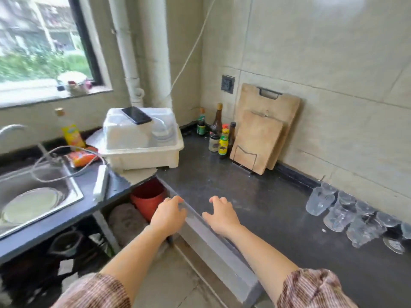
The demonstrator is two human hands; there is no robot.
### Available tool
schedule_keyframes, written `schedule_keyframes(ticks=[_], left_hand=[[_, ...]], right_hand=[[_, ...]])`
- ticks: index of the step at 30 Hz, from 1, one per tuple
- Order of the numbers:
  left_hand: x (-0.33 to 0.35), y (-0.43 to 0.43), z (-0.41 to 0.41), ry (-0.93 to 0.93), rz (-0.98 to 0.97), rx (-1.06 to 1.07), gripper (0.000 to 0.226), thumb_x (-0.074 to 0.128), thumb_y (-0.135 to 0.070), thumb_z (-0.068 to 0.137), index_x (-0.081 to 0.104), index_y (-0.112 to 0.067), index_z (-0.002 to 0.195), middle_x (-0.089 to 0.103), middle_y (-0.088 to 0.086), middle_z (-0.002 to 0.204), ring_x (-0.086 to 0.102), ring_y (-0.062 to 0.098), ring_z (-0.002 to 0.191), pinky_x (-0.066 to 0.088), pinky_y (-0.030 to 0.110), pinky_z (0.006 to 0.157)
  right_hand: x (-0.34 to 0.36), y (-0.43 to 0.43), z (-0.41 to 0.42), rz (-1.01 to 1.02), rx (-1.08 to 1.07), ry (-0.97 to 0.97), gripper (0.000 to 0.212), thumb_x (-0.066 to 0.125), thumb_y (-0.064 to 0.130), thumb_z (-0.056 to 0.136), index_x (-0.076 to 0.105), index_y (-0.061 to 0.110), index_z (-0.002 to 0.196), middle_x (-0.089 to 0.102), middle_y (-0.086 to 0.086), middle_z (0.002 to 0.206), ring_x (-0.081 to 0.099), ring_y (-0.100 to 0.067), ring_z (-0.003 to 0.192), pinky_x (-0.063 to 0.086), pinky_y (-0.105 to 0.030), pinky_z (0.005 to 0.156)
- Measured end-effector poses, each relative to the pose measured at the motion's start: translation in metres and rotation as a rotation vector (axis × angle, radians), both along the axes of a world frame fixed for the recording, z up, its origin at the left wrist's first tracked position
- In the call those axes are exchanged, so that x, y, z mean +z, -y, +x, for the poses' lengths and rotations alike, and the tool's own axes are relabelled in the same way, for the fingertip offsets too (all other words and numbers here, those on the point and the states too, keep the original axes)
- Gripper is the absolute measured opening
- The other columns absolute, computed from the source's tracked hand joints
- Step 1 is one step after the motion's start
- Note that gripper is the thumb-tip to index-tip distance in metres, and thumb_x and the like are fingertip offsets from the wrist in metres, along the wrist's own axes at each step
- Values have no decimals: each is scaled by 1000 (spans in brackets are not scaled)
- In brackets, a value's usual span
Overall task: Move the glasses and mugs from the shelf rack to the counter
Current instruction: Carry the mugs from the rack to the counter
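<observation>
Several clear glasses (347, 215) stand upside down in a cluster on the dark counter (255, 192) at the right, close to the tiled wall. My left hand (170, 215) hovers at the counter's front edge, fingers spread, holding nothing. My right hand (220, 215) rests over the same edge a little to the right, also open and empty. Both hands are well left of the glasses. No shelf rack and no mugs are in view.
A white dish drainer (142, 150) with a phone (136, 115) on its lid sits in the corner. Sauce bottles (219, 134) and two wooden cutting boards (264, 130) lean at the back wall. A sink (33, 196) lies left; a red bucket (148, 198) stands below.
</observation>
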State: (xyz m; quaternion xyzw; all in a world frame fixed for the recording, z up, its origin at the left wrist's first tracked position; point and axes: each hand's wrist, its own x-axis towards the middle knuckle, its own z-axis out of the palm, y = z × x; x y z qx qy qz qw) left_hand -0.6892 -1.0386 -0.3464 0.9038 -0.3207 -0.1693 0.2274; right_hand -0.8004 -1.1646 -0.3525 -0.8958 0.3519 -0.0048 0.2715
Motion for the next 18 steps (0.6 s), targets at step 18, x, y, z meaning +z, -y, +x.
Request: schedule_keyframes(ticks=[18], left_hand=[[60, -438, 127, 210, 134, 765, 41, 41, -27, 96, 43, -12, 134, 48, 14, 135, 43, 31, 125, 38, 41, 102]], right_hand=[[80, -387, 253, -340, 883, 106, 51, 49, 39, 94, 41, 14, 138, 45, -12, 137, 40, -31, 126, 36, -44, 101]])
